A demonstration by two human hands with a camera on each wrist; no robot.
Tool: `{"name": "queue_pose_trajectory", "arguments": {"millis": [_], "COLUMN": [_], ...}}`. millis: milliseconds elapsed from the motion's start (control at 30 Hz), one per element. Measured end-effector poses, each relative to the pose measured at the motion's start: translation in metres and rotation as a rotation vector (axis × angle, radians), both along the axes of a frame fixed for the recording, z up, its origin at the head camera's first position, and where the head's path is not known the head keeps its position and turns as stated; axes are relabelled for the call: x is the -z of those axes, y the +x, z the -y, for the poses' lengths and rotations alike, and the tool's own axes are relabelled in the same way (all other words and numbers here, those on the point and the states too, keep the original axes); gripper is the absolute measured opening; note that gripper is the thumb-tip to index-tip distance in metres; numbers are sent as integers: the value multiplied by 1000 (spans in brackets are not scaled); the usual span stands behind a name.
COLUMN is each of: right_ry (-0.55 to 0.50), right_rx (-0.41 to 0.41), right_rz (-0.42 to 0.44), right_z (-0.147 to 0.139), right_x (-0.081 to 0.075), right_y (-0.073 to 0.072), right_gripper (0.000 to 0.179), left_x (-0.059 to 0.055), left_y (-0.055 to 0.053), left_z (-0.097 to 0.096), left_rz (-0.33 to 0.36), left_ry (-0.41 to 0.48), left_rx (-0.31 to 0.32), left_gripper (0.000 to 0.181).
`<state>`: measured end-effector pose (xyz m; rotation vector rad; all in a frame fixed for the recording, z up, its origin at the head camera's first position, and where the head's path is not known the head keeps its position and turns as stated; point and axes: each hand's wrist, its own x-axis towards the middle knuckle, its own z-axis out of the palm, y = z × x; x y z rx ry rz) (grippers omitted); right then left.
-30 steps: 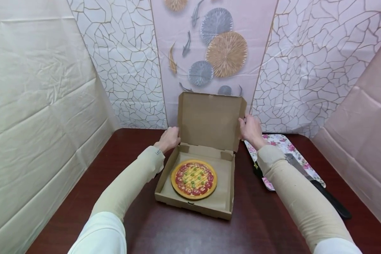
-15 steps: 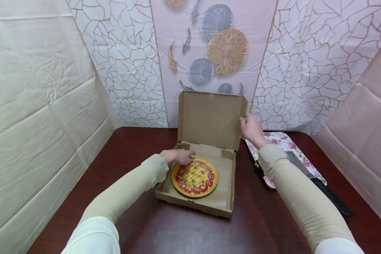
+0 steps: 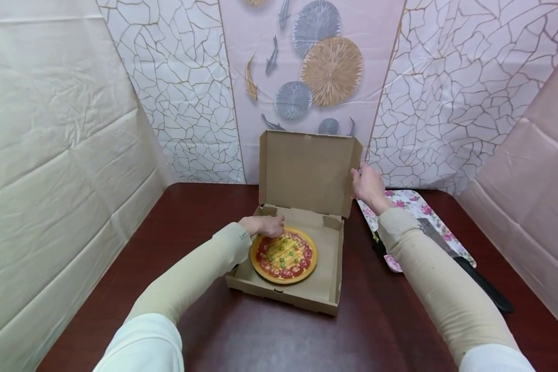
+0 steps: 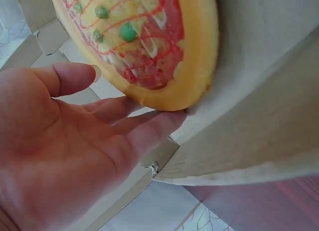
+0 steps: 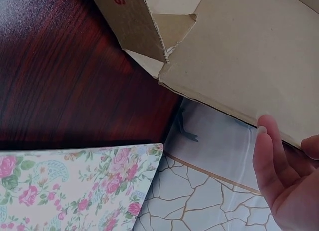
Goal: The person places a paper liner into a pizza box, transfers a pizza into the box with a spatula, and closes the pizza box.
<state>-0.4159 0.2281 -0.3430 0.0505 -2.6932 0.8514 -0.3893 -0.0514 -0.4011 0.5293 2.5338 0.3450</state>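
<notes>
A round pizza (image 3: 289, 258) with red slices, yellow sauce lines and green pieces lies in an open cardboard pizza box (image 3: 331, 258). My left hand (image 3: 269, 226) reaches over the box's left wall to the far left edge of the pizza. Seen from the left wrist, its fingers (image 4: 158, 129) touch the underside of the crust, while the thumb (image 4: 75, 79) stays apart above. At the right edge of the raised lid (image 3: 307, 170), my right hand (image 3: 369, 186) holds the cardboard. Fingers of that hand (image 5: 271, 156) lie against the lid's edge in the right wrist view.
Right of the box lies a white floral board (image 3: 411, 204). A broad-bladed tool with a black handle (image 3: 483, 284) rests across it, and another dark handle (image 3: 378, 245) shows partly behind the right sleeve. Patterned cloth walls (image 3: 195, 103) surround the dark red table (image 3: 204, 201).
My left hand has let go of the lid's left side and come down to the pizza's edge. The right hand has stayed at the lid, which remains upright.
</notes>
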Motion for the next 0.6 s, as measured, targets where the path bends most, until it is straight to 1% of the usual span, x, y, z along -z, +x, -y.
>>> {"name": "queue_pose_trajectory", "arguments": {"millis": [133,367,467,500,567,600], "right_ry": [21,2,-2,-5,-2,1], "right_rx": [3,-17,-18,-22,-22,-20], "right_rz": [-13,-1,-1,2,9,12], "right_z": [1,3,3,3,2,1], "right_x": [-2,-2,-2,-2,-1,-1], "right_y": [-2,-5,-6,-5,-4,-4], "right_gripper": [28,27,27,27,28,28], "left_x": [-2,-3,-3,-3,-5,-7], "left_y": [-4,-8,-9,-9,-10,-11], "left_z": [0,0,-1,-2,-2,-1], "left_rz": [15,29,35,34,3,-33], "left_ry": [-6,1,9,7,9,25], "left_rx": [-27,-99,-110,-103,-86,-86], "left_gripper": [58,64,65,65,62,60]}}
